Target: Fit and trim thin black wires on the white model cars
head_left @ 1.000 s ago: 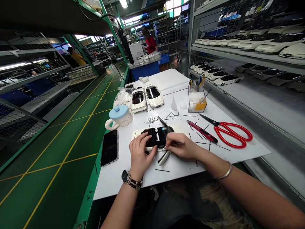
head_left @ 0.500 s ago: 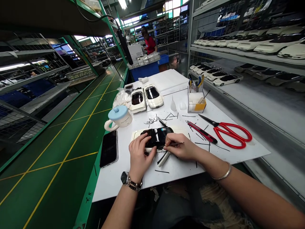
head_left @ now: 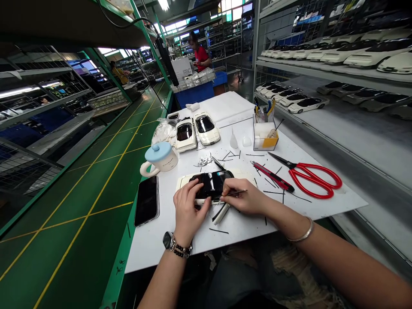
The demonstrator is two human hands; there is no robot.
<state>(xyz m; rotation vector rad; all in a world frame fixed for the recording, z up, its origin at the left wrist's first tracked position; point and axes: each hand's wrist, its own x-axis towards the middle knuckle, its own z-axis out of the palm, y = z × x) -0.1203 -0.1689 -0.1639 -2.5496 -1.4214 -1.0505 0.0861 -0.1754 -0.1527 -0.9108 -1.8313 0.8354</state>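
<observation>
A cream model car [head_left: 210,182] with black windows lies crosswise on the white tabletop in front of me. My left hand [head_left: 189,201] grips its near left side, fingers over the dark glass and thumb along the lower edge. In a pinch, my right hand [head_left: 241,197] holds a thin dark rod-like tool [head_left: 240,192]; its tip is at the car's near edge, partly hidden by my fingers. Just below the car lies a white piece with a black strip [head_left: 221,213]. Beyond the car rests a small dark pointed tool [head_left: 218,163].
Red-handled scissors [head_left: 313,178] and a red utility knife [head_left: 273,177] lie right, among black strip offcuts. At left are a phone [head_left: 147,201] and a blue-lidded mug [head_left: 161,157]. Two model cars [head_left: 206,128] and a clear tool box [head_left: 265,136] stand farther back. A shelf [head_left: 337,111] holds more cars.
My hands and the car stay almost in place, with the right hand's tool shifted very slightly. The view has tilted a little. A person in yellow now shows in the far left background.
</observation>
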